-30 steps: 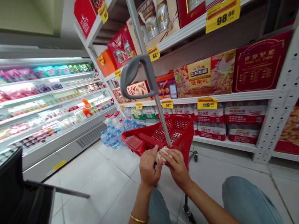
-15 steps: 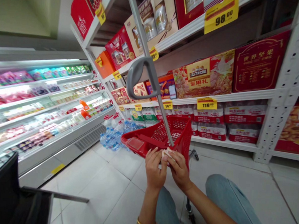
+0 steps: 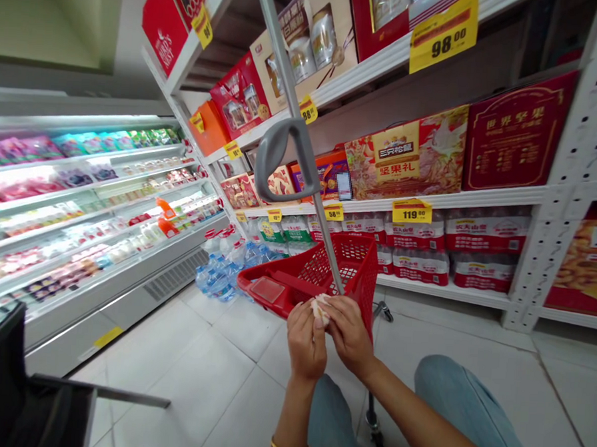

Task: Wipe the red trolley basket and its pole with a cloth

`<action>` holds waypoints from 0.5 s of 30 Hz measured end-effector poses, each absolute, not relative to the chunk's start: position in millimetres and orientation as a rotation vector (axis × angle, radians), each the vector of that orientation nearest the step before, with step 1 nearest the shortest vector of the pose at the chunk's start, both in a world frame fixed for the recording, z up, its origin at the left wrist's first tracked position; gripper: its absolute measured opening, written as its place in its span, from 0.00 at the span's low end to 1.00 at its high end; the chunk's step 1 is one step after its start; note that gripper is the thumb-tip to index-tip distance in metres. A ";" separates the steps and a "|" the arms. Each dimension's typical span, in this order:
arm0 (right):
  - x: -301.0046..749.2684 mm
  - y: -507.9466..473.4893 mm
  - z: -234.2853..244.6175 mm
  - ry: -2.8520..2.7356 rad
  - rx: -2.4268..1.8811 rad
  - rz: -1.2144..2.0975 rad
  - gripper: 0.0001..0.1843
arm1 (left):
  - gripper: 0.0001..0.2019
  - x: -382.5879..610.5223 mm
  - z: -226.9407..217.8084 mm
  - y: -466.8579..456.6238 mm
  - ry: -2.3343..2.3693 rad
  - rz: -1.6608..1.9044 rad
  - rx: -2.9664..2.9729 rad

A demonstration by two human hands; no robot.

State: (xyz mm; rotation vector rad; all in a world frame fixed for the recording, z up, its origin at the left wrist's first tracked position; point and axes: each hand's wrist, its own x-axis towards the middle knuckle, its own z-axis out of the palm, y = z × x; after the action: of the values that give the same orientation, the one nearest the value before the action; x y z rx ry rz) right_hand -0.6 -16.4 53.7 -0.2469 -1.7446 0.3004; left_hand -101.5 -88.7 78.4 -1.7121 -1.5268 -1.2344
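Observation:
A crumpled whitish cloth is bunched between my two hands; whether it is fabric or tissue I cannot tell. My left hand is closed on its left side, thumb upward. My right hand grips it from the right, fingers bent over it. Just beyond them stands a red shopping cart basket, partly covered by my hands. A grey metal pole with a looped grey plastic handle rises from the basket area. The palms and the cloth's underside are hidden.
White shelves with gift boxes and bottled water packs stand ahead. A lit refrigerated display runs along the left, with water bottles on the floor beside it. A black chair is at lower left. Cart wheels rest near my knees.
My hands have shifted slightly left, and more of the bunched cloth shows between the fingers. The view has moved a little; the cart and shelves look otherwise the same.

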 end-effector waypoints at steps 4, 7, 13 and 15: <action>2.0 -4.1 37.9 -1.723 -0.278 0.306 0.24 | 0.12 -103.9 78.1 -87.7 -1.525 -1.229 -1.711; 9.8 6.2 22.1 -1.676 -0.342 0.313 0.24 | 0.12 -105.8 79.5 -85.5 -1.528 -1.244 -1.696; 16.6 13.1 58.2 -1.438 -0.509 0.514 0.17 | 0.10 -102.4 82.0 -82.2 -1.516 -1.287 -1.626; 12.7 18.3 92.6 -1.342 -0.507 0.592 0.15 | 0.09 -101.2 82.9 -81.8 -1.511 -1.299 -1.625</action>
State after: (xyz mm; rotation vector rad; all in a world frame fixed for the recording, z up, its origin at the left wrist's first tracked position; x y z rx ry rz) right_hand 12.7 18.3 92.6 -0.5067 -1.3420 0.5919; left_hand -101.2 -81.8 82.9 -1.6254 -1.5110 -1.2994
